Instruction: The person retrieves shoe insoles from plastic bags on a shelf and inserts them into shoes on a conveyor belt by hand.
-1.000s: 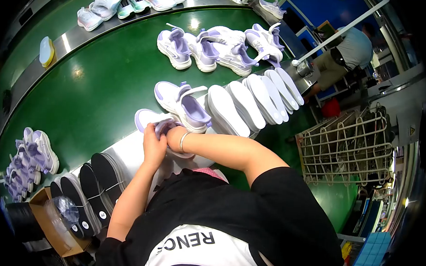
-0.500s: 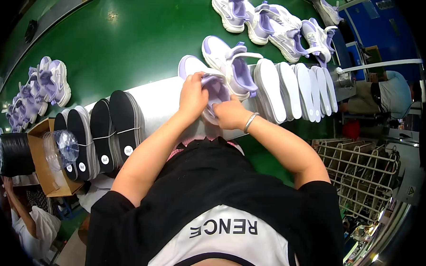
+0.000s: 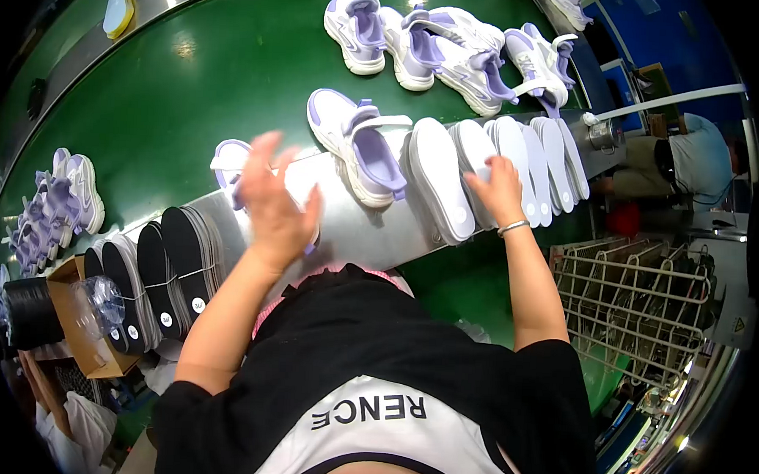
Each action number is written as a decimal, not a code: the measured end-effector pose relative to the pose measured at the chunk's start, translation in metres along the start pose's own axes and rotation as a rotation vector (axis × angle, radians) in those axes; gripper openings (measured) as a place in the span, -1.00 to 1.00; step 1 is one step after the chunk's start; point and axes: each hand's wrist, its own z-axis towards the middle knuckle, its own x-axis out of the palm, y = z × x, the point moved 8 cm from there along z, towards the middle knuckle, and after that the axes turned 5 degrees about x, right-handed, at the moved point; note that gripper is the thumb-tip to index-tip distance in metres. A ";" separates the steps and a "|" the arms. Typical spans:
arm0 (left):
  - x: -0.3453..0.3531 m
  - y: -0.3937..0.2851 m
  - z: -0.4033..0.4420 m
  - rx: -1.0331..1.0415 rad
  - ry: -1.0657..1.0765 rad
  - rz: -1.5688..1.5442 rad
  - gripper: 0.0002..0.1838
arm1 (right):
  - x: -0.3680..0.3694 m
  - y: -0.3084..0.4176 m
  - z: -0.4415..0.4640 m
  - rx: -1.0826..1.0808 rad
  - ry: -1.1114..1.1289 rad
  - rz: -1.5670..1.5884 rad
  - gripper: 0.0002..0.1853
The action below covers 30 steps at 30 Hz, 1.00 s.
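Observation:
My left hand, smeared a little by motion, has its fingers spread and is open. It hovers in front of a white and lilac sneaker, most of which it hides. To the right of that, another sneaker with a loose white strap lies on the metal ledge. My right hand, a bracelet at its wrist, reaches over the row of white insoles with fingers apart. Whether its fingertips touch an insole I cannot tell.
Several sneakers sit on the green belt at the back, more at left. Tied black insoles stand beside a cardboard box. At right are a wire rack and a person; another person's sleeve shows lower left.
Both hands have left the sneaker they held. My left hand has moved left and opened; my right hand has gone right to the white insoles. The view has shifted somewhat.

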 end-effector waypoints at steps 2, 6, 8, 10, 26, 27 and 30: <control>0.050 -0.003 0.014 -0.086 0.137 -0.168 -0.31 | 0.021 -0.022 -0.001 0.085 0.097 0.008 -0.58; 0.146 0.035 0.011 -0.288 0.293 -0.314 -0.38 | 0.020 -0.047 -0.003 0.265 0.189 0.035 -0.59; 0.148 0.045 0.016 -0.436 0.406 -0.219 -0.67 | -0.012 -0.040 -0.001 0.249 0.066 0.042 -0.63; 0.137 0.037 0.012 -0.392 0.386 -0.196 -0.68 | -0.016 -0.018 -0.001 0.248 0.273 0.629 -0.69; 0.115 0.027 -0.029 -0.513 0.463 -0.137 -0.66 | -0.008 0.153 -0.052 -0.153 1.024 0.794 -0.75; 0.115 0.027 -0.031 -0.484 0.420 -0.158 -0.67 | -0.013 0.141 -0.057 -0.002 1.149 0.893 -0.79; 0.111 0.029 -0.028 -0.534 0.418 -0.208 -0.68 | -0.027 0.117 -0.069 0.290 1.174 0.870 -0.80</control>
